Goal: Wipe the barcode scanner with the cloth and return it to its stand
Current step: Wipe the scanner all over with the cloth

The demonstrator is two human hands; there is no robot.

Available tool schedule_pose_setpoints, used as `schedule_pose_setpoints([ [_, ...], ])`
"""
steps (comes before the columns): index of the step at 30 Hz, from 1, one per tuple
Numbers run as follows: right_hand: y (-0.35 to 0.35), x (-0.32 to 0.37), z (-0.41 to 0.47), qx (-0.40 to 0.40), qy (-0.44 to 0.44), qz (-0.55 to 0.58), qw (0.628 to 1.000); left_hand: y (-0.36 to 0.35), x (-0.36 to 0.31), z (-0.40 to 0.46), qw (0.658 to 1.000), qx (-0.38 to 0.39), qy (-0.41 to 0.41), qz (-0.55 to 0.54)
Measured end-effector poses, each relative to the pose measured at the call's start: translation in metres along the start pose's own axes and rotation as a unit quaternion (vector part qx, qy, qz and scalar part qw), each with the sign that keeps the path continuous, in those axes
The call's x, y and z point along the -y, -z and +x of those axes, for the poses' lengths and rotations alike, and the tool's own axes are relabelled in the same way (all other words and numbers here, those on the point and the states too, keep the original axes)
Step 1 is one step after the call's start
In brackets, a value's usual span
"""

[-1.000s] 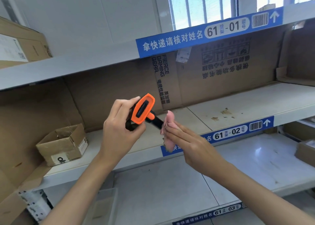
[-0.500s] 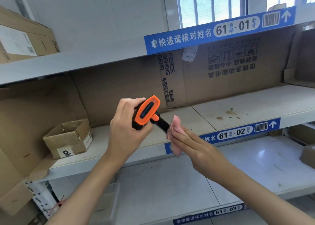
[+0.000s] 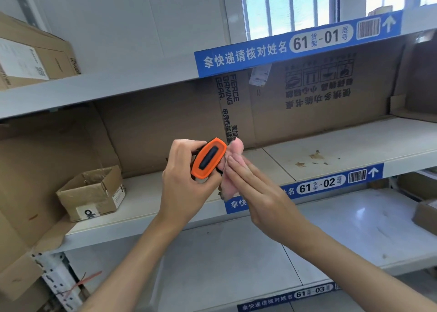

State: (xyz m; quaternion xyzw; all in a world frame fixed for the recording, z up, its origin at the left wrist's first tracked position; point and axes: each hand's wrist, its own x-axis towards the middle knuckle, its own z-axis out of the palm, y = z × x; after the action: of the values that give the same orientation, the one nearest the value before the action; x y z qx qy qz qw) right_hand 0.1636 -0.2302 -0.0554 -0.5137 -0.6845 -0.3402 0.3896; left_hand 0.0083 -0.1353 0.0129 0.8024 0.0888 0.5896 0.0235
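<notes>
My left hand (image 3: 184, 181) grips an orange and black barcode scanner (image 3: 207, 158) in front of the middle shelf, its orange head with the dark window turned toward me. Against the scanner's right side my right hand (image 3: 255, 188) presses a pink cloth (image 3: 233, 167) with flat fingers. The cloth covers the scanner's handle, which is hidden. No stand is in view.
A small open cardboard box (image 3: 91, 193) sits on the middle shelf (image 3: 343, 146) at left. Flattened cardboard (image 3: 307, 98) lines the shelf back. Another box (image 3: 30, 56) rests on the top shelf at left, one more (image 3: 425, 214) on the lower shelf at right.
My right hand with the cloth has slid up from the handle end to the scanner's head. The scanner has turned more upright, its face toward me.
</notes>
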Motion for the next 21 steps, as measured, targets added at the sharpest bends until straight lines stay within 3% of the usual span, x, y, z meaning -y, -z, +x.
schedule_pose_setpoints([
  [6, 0.008, -0.015, -0.032, 0.07, -0.022, -0.008, 0.997, 0.002, 0.005, -0.001, 0.999, 0.036, -0.017, 0.032],
  [8, 0.014, -0.014, -0.035, 0.037, -0.059, 0.025, 0.997, -0.001, 0.005, -0.005, 0.998, 0.045, -0.007, 0.032],
  [13, 0.028, 0.0, -0.012, -0.129, -0.096, 0.118, 0.98, -0.01, 0.001, -0.012, 0.997, 0.043, -0.022, 0.067],
  [21, 0.012, 0.011, 0.001, -0.078, -0.026, 0.159, 0.984, -0.014, -0.011, -0.009, 0.998, 0.05, -0.024, 0.04],
])
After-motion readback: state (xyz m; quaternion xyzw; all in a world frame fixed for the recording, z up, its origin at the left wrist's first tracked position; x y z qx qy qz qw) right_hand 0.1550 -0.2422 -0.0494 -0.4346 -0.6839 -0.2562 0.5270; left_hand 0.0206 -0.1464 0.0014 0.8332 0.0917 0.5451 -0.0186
